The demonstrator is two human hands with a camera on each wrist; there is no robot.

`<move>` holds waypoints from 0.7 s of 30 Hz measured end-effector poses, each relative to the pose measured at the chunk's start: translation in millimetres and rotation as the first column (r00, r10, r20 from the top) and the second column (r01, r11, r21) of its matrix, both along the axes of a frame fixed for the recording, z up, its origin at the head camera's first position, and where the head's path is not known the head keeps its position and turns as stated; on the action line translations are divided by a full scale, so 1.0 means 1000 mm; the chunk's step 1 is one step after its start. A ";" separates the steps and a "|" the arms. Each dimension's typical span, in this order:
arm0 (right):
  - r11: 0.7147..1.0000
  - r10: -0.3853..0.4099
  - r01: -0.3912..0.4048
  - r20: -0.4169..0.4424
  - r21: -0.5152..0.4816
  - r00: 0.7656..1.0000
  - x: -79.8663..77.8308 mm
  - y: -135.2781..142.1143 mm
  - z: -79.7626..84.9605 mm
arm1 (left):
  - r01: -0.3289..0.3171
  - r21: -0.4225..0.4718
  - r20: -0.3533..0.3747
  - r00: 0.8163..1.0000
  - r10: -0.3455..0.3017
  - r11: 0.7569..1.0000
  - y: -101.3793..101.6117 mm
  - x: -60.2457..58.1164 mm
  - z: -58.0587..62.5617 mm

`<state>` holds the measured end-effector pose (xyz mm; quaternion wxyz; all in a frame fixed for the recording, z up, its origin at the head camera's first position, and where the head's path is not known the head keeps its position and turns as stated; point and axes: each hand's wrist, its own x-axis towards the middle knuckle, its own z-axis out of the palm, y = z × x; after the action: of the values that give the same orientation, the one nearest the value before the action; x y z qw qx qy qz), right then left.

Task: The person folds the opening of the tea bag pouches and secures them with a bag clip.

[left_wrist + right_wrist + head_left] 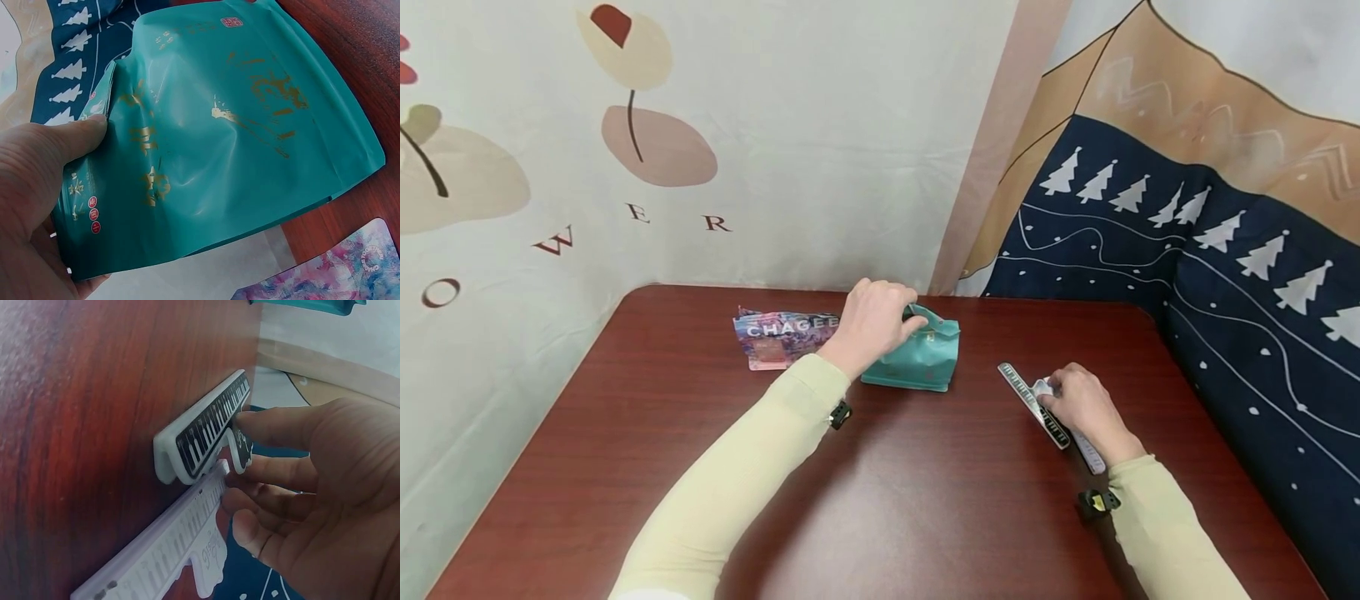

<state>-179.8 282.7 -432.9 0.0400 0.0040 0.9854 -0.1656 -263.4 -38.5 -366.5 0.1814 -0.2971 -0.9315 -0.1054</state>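
My left hand (872,321) grips the folded top of a teal pouch (917,360), its thumb across the fold in the left wrist view. Gold markings cover the pouch (212,131), which stands on the table. On the right, my right hand (1086,408) has thumb and fingers about the tab of a black-and-white clip (1037,408) printed with piano keys. The right wrist view shows this black clip (212,428) between thumb and fingertips. Close beside it lies a pale lilac clip (162,544) of the same shape, partly under the hand in the head view.
A pink and blue patterned CHAGEE pouch (778,337) stands left of the teal one, partly behind the left forearm. The dark red wooden table (955,500) ends at printed curtains (820,150) behind and to the right.
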 end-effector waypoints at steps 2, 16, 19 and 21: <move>1.000 0.000 0.000 0.012 0.001 1.000 -0.001 -0.001 0.002 | -0.001 -0.003 0.002 1.000 0.001 1.000 0.000 0.000 0.000; 0.996 0.055 -0.056 -0.019 -0.064 0.998 -0.002 -0.006 0.006 | 0.003 0.005 0.012 1.000 -0.003 1.000 0.000 0.000 0.000; 0.996 0.061 -0.062 -0.018 -0.070 0.998 -0.003 -0.007 0.007 | 0.009 0.007 0.013 1.000 -0.009 1.000 -0.001 -0.001 0.000; 0.995 0.064 -0.066 -0.024 -0.075 0.998 -0.003 -0.007 0.007 | 0.012 0.006 0.013 1.000 -0.012 1.000 -0.001 -0.001 0.000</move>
<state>-182.7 275.3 -425.5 0.0349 -0.0314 0.9784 -0.2015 -264.5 -39.7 -366.6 0.1758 -0.3016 -0.9304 -0.1113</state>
